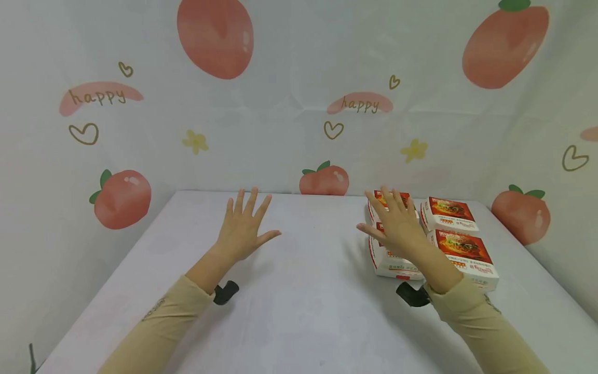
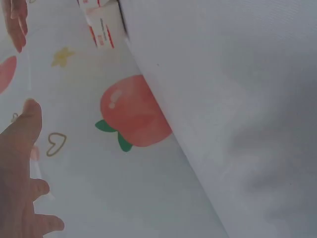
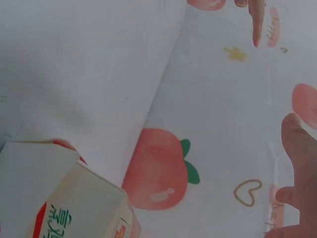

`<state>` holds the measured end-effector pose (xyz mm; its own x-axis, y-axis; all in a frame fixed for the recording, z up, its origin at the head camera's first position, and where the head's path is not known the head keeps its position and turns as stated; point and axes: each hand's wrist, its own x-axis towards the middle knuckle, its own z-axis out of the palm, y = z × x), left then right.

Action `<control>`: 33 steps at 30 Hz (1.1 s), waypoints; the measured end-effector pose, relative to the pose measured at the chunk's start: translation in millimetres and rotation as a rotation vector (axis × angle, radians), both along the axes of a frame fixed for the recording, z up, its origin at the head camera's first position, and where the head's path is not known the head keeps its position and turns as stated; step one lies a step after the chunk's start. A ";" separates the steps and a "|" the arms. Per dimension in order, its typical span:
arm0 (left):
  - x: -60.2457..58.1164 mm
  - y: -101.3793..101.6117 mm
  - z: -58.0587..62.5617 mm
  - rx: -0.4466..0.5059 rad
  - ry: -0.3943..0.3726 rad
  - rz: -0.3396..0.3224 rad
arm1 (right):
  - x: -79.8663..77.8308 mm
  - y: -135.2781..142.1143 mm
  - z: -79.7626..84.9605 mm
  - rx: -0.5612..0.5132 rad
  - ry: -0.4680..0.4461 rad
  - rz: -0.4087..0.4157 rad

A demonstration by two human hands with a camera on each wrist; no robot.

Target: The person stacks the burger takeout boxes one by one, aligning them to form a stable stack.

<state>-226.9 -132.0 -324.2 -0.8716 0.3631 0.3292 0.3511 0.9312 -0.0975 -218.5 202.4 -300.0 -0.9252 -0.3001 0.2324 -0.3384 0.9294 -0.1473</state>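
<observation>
Left hand [image 1: 240, 231] and right hand [image 1: 398, 224] splay wide

1. White, flat table [image 1: 308, 301], straight back edge, soft shadows on top.
2. On its right side: four white rectangular cardboard boxes [image 1: 467, 270], red food-picture print, two-by-two.
3. Back-left box [image 1: 372, 212], front-left box [image 1: 397, 268]: partly hidden.
4. Just beside: back-right box [image 1: 449, 209], front-right box [image 1: 464, 246].

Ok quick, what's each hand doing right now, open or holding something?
Left hand: open, fingers spread, holding nothing.
Right hand: open, fingers spread, holding nothing; it partly hides the boxes in the head view.
</observation>
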 end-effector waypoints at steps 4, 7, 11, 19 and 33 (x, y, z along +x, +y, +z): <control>3.5 -0.3 5.2 0.020 0.005 -0.010 | 2.3 7.6 3.7 -0.055 0.009 0.012; 7.0 1.9 9.9 0.034 -0.004 -0.022 | 5.8 14.7 7.4 -0.113 0.014 0.030; 12.3 8.4 14.8 0.068 -0.033 -0.055 | 12.5 25.1 10.9 -0.168 -0.007 0.032; 22.9 29.4 16.0 0.221 -0.173 -0.158 | 24.9 44.0 10.9 -0.203 -0.031 -0.016; 24.3 80.9 -8.1 0.346 -0.373 -0.297 | 40.1 74.0 -0.6 -0.280 -0.065 -0.108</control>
